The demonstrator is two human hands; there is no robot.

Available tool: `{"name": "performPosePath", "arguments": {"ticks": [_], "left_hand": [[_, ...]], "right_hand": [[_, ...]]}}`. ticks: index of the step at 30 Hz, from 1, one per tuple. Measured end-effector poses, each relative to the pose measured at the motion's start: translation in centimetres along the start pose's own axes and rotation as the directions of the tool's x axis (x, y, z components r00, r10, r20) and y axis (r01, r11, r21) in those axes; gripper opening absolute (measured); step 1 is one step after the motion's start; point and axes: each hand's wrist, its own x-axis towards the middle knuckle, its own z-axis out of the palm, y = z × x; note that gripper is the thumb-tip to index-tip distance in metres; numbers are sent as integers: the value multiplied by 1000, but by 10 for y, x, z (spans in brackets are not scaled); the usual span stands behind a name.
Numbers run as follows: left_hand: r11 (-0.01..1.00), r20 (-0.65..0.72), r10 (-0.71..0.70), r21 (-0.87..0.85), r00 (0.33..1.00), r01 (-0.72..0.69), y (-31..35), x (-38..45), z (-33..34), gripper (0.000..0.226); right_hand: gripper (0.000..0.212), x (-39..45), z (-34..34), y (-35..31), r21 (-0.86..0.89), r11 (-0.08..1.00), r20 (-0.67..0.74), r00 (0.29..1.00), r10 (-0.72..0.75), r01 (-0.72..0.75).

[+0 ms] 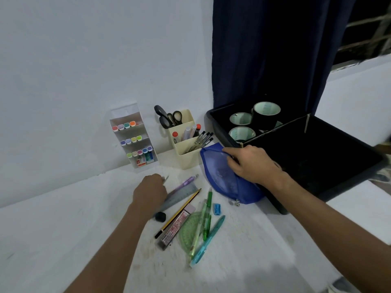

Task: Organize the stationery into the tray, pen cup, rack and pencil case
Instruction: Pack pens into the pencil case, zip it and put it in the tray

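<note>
My right hand (251, 163) grips the top edge of the blue mesh pencil case (222, 176), which leans against the black tray (317, 182). My left hand (151, 189) is curled over the near end of a grey ruler (182, 196) and pinches a small metal item at its fingertips; what it is I cannot tell. Loose on the table lie a purple mechanical pencil (186, 181), a yellow-black pencil (179, 212), a lead box (175, 228), a green protractor (190, 231), green pens (207, 216), a teal pen (209, 240), a blue sharpener (217, 208) and a black eraser (160, 216).
A beige pen cup (186, 153) with scissors, markers and pens stands by the wall. Left of it is a clear rack (135, 140) of coloured markers. Three tape rolls (243, 132) sit in the tray's far compartment. A dark blue curtain (264, 49) hangs behind.
</note>
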Motion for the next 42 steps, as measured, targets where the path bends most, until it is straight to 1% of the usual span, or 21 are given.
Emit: {"name": "performPosePath", "arguments": {"ticks": [2, 3, 5, 6, 8, 10, 11, 13, 15, 16, 18, 20, 21, 23, 25, 27, 28, 30, 31, 37, 42], "left_hand": [[994, -61, 71, -74, 996, -75, 25, -6, -15, 15], [979, -72, 120, -157, 990, -130, 40, -11, -23, 17], [909, -12, 180, -380, 984, -171, 72, -18, -34, 21], [860, 52, 187, -491, 981, -138, 87, -20, -36, 21], [750, 214, 153, -661, 965, 28, 114, -19, -35, 16], [699, 315, 110, -699, 943, 152, 133, -16, -30, 14], [680, 334, 101, -711, 937, 180, 140, -12, -27, 17], [588, 371, 94, -769, 924, 250, 149, -6, -23, 18], [512, 434, 89, -792, 897, 333, 151, -5, -22, 11], [505, 445, 83, -790, 892, 347, 148, -6, -22, 7], [537, 398, 75, -788, 914, 299, 136, -6, -20, 8], [653, 262, 67, -741, 963, 156, 116, -4, -14, 13], [740, 189, 69, -669, 980, 77, 104, -3, -11, 15], [895, 89, 71, -445, 994, -24, 76, -1, -9, 23], [972, 111, 85, -229, 990, -58, 50, 3, -9, 31], [994, 242, 103, -64, 965, -91, 31, 6, -10, 44], [994, 300, 113, -28, 947, -110, 26, 6, -9, 52], [991, 335, 130, -19, 933, -131, 20, 5, -7, 62], [990, 325, 140, -22, 935, -141, 19, 5, -6, 62], [978, 274, 204, -99, 940, -183, 19, 2, -5, 40], [968, 234, 244, -113, 941, -223, 19, 2, -11, 25]], "right_hand": [[41, -2, -2, 0, 17, 1000, -17, 1000, 25, -25], [41, -3, -2, 0, 19, 999, -17, 999, 37, -36], [41, -2, -2, 0, 19, 999, -1, 999, 51, -51], [41, -2, -2, -1, 14, 998, 6, 998, 58, -58], [41, -2, -1, -1, 2, 998, 10, 998, 67, -67], [40, 0, -1, -1, -8, 998, 4, 998, 65, -65], [39, 0, -1, -2, -7, 998, -5, 998, 63, -63], [36, 1, 1, -3, -6, 998, -21, 998, 59, -59], [35, 2, 1, -3, -11, 998, -16, 998, 59, -60], [36, 2, 1, -2, -10, 998, -10, 998, 61, -61], [37, 2, 2, -1, 4, 998, 0, 998, 66, -66], [38, 1, 2, 0, 0, 998, -4, 998, 65, -65], [38, 1, 1, 1, 0, 998, -3, 998, 66, -66], [37, 1, 2, 1, -1, 998, 2, 998, 59, -59], [34, 0, 3, -2, -28, 999, 9, 999, 46, -46], [33, 1, 5, -2, -39, 998, 6, 999, 43, -43], [34, 1, 5, -2, -43, 998, 4, 999, 46, -46], [36, 1, 5, -1, -41, 997, -3, 998, 63, -63], [36, 0, 4, -1, -29, 997, -10, 997, 74, -75], [37, 1, 2, -2, 17, 995, 7, 995, 100, -100], [35, 1, 2, -2, 15, 994, 16, 994, 104, -104]]}}
